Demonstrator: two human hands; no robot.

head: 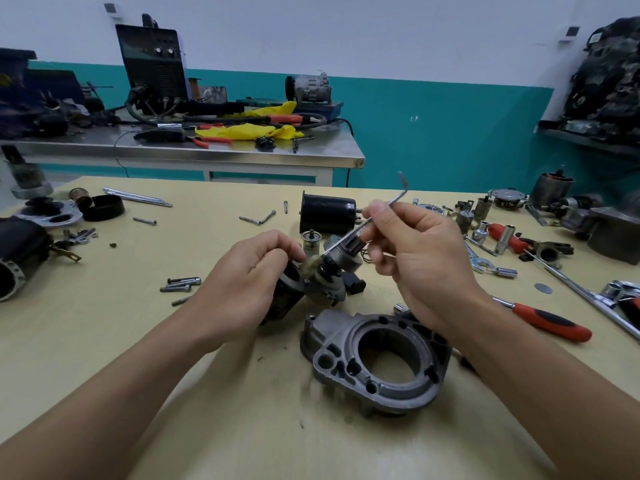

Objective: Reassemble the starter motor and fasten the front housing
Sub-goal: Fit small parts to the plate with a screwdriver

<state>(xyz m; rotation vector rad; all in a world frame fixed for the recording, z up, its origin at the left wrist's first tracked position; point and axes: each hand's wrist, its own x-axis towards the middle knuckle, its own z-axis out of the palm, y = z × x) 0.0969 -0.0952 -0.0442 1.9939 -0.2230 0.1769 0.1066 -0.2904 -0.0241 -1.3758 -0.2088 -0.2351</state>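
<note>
Head view: left fingers [277, 242] round motor body [289, 292], right fingers [375, 212] pinch-tight on bent rod [394, 201].

The front housing [391, 389] lies on the table [242, 427] before the motor body [290, 291], screwdriver [550, 323] to its right.

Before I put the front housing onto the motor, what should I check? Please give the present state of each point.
1. Left hand grips the motor body: ok.
2. Right hand free for the housing: not ok, it holds a thin bent tool.
3. Front housing lies on the table, opening up: ok.
4. Long bolts within reach: ok.
5. Pinion fully seated: cannot tell.
</note>
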